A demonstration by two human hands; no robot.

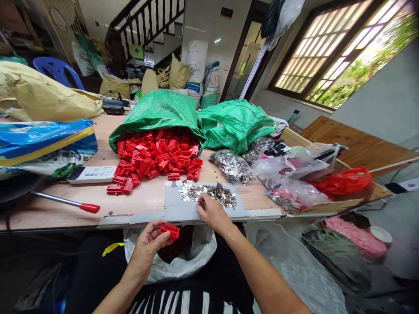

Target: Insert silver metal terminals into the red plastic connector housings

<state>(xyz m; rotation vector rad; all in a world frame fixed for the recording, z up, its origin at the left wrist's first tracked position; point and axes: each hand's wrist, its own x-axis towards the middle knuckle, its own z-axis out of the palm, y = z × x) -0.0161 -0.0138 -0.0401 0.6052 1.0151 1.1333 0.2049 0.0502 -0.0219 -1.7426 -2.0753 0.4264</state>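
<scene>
My left hand (148, 245) is closed around a small red plastic part (170, 231), held just below the table's front edge over a white bag (199, 255) in my lap. My right hand (211, 212) reaches onto a grey card sheet (176, 205), its fingers pinched at the near edge of a pile of small shiny metal pieces (211, 192). Whether a piece sits in the pinch is too small to tell. A heap of the same red parts (153, 158) spills from a green sack (159, 111) farther back on the table.
A second green sack (234, 122) and clear bags of metal pieces (232, 165) lie to the right, with a red bag (343, 181). On the left lie a white remote (93, 174), a red-tipped rod (67, 202), and blue and tan sacks.
</scene>
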